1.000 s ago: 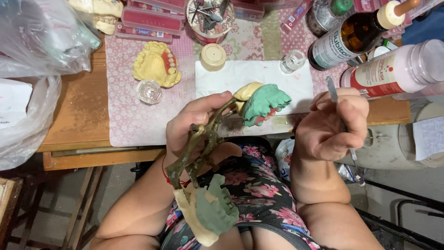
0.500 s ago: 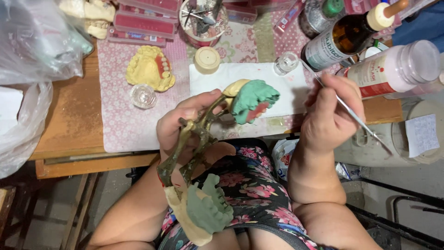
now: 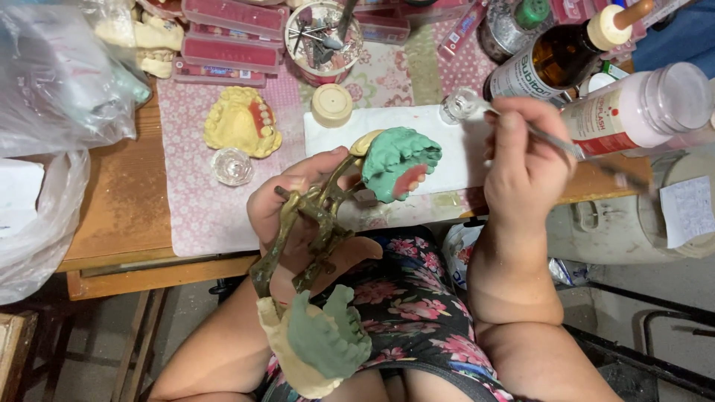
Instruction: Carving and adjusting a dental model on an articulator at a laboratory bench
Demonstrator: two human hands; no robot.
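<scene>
Brass articulator [image 3: 313,223] lies opened across the upturned left hand [image 3: 298,216], fingers curled around its frame, green dental casts [image 3: 398,160] at both ends above the lap. Right hand [image 3: 525,164], palm down, pinches a thin metal instrument [image 3: 555,141] over a small glass dish [image 3: 460,104].

Green dental cast [image 3: 398,160], brass articulator [image 3: 309,223], pink dotted mat [image 3: 201,193].

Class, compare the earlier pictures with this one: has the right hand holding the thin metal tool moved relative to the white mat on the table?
Yes. The right hand has risen up the picture, bringing the thin metal tool over the far corner of the white mat.
</scene>
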